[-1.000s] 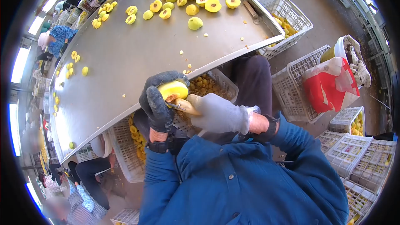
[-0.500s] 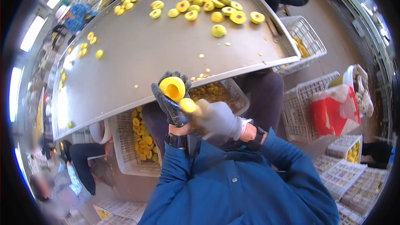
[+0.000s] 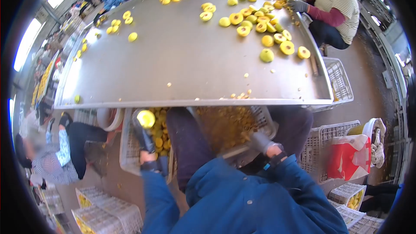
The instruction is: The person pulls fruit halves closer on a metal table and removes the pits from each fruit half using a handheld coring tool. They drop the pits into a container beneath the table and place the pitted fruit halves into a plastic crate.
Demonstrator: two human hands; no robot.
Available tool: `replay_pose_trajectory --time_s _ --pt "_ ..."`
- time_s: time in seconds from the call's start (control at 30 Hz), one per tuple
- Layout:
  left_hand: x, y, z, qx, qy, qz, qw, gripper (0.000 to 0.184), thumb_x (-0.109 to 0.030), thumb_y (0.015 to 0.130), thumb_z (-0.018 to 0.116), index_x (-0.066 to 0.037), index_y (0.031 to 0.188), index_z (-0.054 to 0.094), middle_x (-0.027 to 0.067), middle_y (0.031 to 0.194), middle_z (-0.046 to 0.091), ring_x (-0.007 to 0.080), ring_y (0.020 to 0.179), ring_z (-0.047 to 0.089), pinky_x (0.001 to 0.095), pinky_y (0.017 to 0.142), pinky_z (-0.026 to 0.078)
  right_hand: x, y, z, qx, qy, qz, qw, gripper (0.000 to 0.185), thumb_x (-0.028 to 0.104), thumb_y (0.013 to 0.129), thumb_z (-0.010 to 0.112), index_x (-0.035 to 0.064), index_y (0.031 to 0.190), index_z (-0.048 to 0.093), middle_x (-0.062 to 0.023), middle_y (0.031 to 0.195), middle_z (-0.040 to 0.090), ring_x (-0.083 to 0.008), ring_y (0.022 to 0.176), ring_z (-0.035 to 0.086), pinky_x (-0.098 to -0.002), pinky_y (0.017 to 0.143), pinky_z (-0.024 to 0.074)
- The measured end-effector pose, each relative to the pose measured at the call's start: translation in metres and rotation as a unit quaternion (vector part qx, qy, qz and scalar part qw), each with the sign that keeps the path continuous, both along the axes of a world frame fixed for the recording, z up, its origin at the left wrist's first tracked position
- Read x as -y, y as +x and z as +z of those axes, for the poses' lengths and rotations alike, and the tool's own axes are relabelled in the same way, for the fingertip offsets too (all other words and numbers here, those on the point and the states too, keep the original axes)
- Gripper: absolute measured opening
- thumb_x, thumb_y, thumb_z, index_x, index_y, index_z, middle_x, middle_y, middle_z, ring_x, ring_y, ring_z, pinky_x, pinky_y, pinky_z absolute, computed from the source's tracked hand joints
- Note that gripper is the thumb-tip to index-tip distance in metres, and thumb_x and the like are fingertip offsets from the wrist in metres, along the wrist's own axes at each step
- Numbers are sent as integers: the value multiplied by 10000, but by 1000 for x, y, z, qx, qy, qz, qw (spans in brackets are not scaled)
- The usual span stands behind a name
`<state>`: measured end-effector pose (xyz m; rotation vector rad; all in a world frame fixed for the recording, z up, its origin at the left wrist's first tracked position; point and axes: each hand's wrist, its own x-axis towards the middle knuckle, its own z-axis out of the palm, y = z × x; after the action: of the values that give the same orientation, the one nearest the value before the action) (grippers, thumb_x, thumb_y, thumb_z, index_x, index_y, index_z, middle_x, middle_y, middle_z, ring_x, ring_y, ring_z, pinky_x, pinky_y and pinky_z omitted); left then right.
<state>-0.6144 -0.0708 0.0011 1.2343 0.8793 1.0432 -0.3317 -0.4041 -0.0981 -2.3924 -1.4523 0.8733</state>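
At the left, my left hand (image 3: 144, 135) in a black glove holds a yellow peach half (image 3: 146, 119). It is over a white crate (image 3: 130, 158) of peach halves beside my left leg. My right hand (image 3: 261, 142), in a grey glove, is at the near right side of another crate (image 3: 269, 125), which holds yellow-brown scraps between my legs. Its fingers are blurred, so whether they hold anything does not show. More peach halves (image 3: 287, 47) lie cut side up or down on the metal table (image 3: 182, 56) in front of me.
The table's raised front edge (image 3: 195, 103) runs just beyond both crates. Small pale bits (image 3: 241, 95) lie near it. A co-worker (image 3: 338, 13) in grey gloves sits at the far right; others are at the left. A red and white bag (image 3: 349, 158) and stacked crates (image 3: 106, 212) stand around.
My hands have parted from in front of my body: the left went left with a peach half, the right went right and down. The view has shifted, showing more of the table.
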Motion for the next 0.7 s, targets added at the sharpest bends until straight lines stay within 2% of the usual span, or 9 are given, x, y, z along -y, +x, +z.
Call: replay_pose_trajectory --time_s 0.07,0.13,0.23,0.3,0.37,0.43,0.6,0.67,0.7 --pt "-40 -44 -20 -226 111 107 962 470 -293 999 502 25 1346 492 187 1347 537 309 1224 533 404 1058 418 0 -2 -17 -10 8 -5 1000 393 300 912 533 203 1289 583 -209 865 680 -394 758 670 -507 681 523" --pt "-57 -40 -19 -340 225 123 905 443 -238 996 517 27 1350 489 186 1355 532 307 1226 532 387 1053 417 -7 0 -17 -22 3 3 1000 399 290 917 525 190 1299 579 -199 896 679 -382 782 672 -496 696 524" --pt "-42 40 10 -352 395 28 848 430 -210 976 547 6 1345 502 199 1383 502 322 1288 486 403 1083 392 -12 -8 2 -17 -15 37 999 386 256 904 538 96 1250 597 -192 956 678 -375 830 673 -471 708 528" --pt "-32 94 18 -296 410 -36 862 434 -189 948 571 -13 1341 510 198 1396 488 333 1326 449 427 1093 378 -11 -11 -8 -65 -29 -14 997 360 252 896 548 89 1212 607 -192 918 676 -375 805 670 -472 687 526" --pt "2 191 31 -275 507 -199 793 443 -167 914 595 -33 1329 519 203 1386 492 354 1329 441 447 1095 374 -9 -10 -3 -67 13 -1 998 325 256 890 564 65 1147 618 -199 884 685 -382 795 672 -480 679 527" --pt "11 264 24 -217 571 -287 738 465 -176 884 623 -63 1324 524 208 1366 499 375 1314 447 455 1090 381 -7 -10 -3 -101 13 -55 993 299 264 881 583 59 1096 620 -202 869 688 -389 798 672 -482 688 527" --pt "-16 409 -6 -340 600 -302 658 588 -295 884 638 -114 1413 455 210 1460 413 381 1361 389 474 1100 355 -5 -7 -16 -122 13 -90 988 301 292 850 635 39 1013 617 -221 855 686 -412 798 671 -483 709 531" --pt "-25 458 -3 -345 610 -281 656 604 -334 892 625 -117 1425 444 222 1473 392 385 1373 369 484 1106 340 -2 -19 -69 -127 85 -92 984 296 315 877 611 50 1008 631 -214 861 684 -407 791 668 -482 707 529" --pt "-29 479 -5 -347 614 -272 654 613 -353 895 619 -118 1431 439 228 1480 381 386 1379 360 488 1110 332 -3 -19 -69 -141 100 -104 979 300 328 885 606 58 1011 632 -212 868 684 -402 793 668 -481 706 528"
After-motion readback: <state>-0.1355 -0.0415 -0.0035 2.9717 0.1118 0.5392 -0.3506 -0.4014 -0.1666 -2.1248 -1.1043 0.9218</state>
